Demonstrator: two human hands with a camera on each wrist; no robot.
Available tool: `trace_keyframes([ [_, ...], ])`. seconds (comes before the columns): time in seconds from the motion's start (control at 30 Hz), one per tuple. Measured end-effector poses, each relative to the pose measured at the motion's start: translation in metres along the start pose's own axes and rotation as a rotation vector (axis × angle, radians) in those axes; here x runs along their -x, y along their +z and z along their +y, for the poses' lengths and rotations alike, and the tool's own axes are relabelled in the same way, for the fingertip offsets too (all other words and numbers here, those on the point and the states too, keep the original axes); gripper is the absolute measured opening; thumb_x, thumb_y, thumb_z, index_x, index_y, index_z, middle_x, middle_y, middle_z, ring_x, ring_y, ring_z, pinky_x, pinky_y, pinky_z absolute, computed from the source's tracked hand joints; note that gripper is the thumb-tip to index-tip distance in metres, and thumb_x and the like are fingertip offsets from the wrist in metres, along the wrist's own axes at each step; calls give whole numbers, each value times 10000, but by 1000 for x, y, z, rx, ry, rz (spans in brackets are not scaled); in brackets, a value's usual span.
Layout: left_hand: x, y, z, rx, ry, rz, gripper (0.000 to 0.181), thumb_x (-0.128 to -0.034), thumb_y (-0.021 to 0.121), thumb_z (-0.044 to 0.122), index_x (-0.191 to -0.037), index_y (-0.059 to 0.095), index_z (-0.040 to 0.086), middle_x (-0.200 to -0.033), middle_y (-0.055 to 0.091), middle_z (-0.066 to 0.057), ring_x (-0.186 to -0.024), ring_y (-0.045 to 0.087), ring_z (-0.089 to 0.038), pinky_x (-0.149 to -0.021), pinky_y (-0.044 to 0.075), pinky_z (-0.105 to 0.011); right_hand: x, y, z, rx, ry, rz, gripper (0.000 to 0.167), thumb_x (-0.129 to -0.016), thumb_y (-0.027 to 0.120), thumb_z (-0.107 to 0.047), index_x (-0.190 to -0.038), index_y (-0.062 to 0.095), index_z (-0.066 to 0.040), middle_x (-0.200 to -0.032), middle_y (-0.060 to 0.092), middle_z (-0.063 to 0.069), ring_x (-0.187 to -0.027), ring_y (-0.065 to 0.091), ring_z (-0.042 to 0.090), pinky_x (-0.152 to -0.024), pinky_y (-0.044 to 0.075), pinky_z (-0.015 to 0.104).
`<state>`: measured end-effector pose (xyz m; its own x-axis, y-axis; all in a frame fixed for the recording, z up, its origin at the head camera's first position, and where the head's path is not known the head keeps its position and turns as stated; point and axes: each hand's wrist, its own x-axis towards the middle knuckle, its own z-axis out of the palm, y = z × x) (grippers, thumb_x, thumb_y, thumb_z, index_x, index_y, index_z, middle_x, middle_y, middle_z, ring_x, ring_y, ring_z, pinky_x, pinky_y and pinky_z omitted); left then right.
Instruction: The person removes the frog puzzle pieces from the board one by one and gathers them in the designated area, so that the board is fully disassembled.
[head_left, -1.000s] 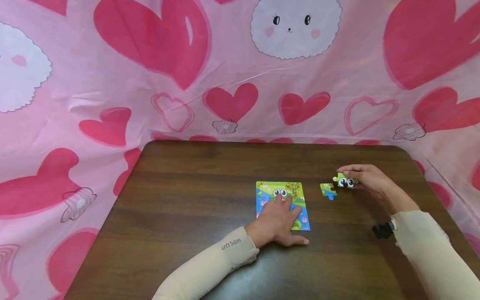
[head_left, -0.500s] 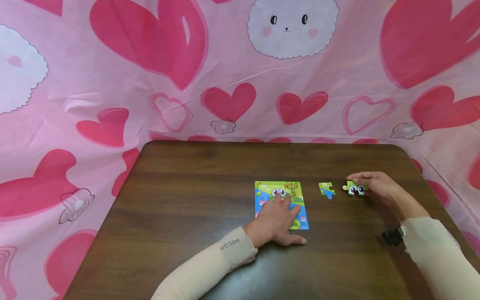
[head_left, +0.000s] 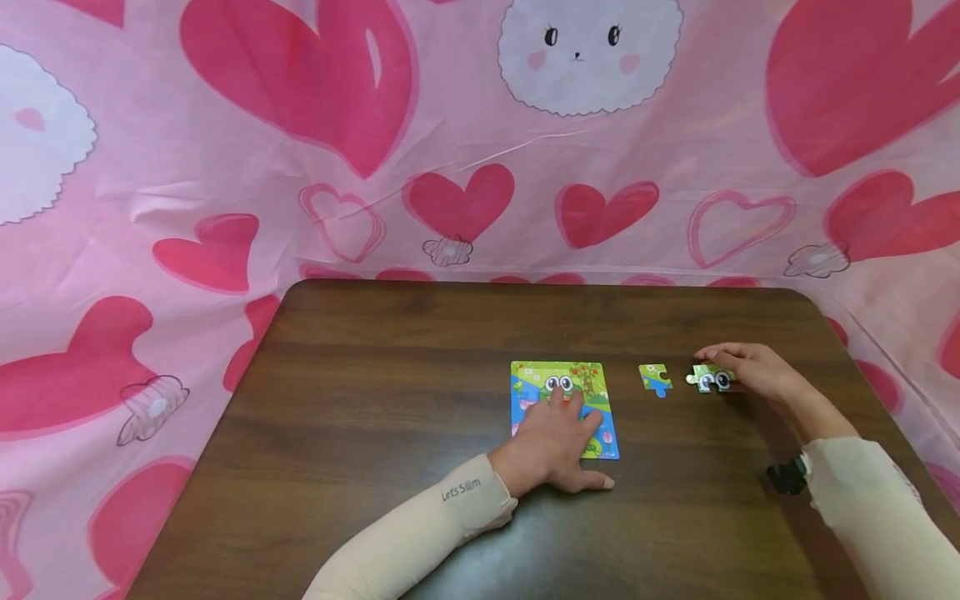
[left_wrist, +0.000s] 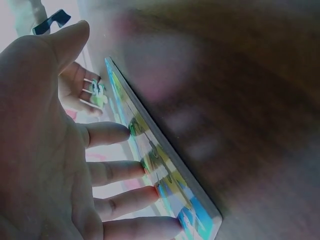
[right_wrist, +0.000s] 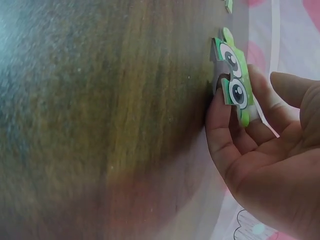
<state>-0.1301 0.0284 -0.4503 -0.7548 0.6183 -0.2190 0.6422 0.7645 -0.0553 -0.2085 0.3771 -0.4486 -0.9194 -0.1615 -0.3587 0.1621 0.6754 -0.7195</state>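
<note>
My left hand rests on a frog picture puzzle board, its fingers spread across the picture. In the left wrist view, straight fingertips touch the face of the board. To the right, my right hand holds a green jigsaw puzzle piece printed with two frog eyes. The right wrist view has this eyed piece tilted among the fingers, partly covering them. A second puzzle piece, green and blue, lies flat between the board and my right hand.
Everything lies on a dark brown wooden table with rounded far corners. Pink heart-patterned cloth hangs behind and beside it. A black strap sits at my right wrist.
My right hand has moved to the right and slightly nearer with the eyed puzzle piece, then nearly stopped. The left hand, the board and the loose piece have stayed in place.
</note>
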Motion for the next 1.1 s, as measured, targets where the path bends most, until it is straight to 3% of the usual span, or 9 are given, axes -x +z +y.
trace_keyframes([
  [0.1, 0, 0, 0, 0, 3, 6, 798, -792, 475, 896, -1367, 470, 343, -1427, 483, -10, -1255, 483, -240, -702, 521, -324, 1, 1, -3, 48, -6, 27, 543, -1110, 353, -367, -1382, 542, 63, -1432, 503, 296, -947, 488, -102, -773, 540, 254],
  [0.33, 2, 2, 1, 2, 13, 9, 788, -798, 471, 889, -1366, 471, 343, -1427, 485, -13, -1260, 472, -234, -680, 507, -314, 4, 4, -9, 189, -10, 94, 495, -1101, 386, -335, -1325, 595, 53, -1349, 591, 315, -972, 547, 71, -711, 520, 254],
  [0.5, 2, 3, 0, 2, 20, 6, 806, -805, 462, 886, -1405, 453, 348, -1454, 470, -23, -1276, 461, -242, -716, 517, -316, 4, 1, -10, 227, -39, 106, 467, -1098, 387, -290, -1312, 600, 66, -1284, 637, 314, -924, 587, 78, -694, 518, 242],
  [0.8, 2, 2, -2, 6, 13, -13, 776, -804, 467, 884, -1350, 460, 333, -1488, 448, -33, -1287, 453, -237, -686, 505, -304, 5, -6, -11, 172, 19, 67, 511, -1106, 370, -332, -1346, 553, 80, -1246, 657, 271, -874, 601, 31, -708, 502, 221],
  [0.93, 2, 2, -1, 13, 13, -24, 767, -801, 476, 883, -1338, 464, 335, -1491, 444, -32, -1292, 454, -239, -700, 513, -313, 7, -5, -11, 187, 29, 97, 521, -1102, 374, -348, -1352, 558, 70, -1236, 664, 263, -875, 606, 31, -726, 463, 197],
  [1.1, 3, 3, -1, 6, 9, -21, 780, -807, 473, 880, -1364, 458, 334, -1525, 418, -34, -1331, 449, -256, -771, 551, -364, 4, -2, -17, 191, -17, 163, 509, -1102, 379, -334, -1346, 576, 66, -1222, 677, 280, -830, 593, -52, -717, 436, 148],
])
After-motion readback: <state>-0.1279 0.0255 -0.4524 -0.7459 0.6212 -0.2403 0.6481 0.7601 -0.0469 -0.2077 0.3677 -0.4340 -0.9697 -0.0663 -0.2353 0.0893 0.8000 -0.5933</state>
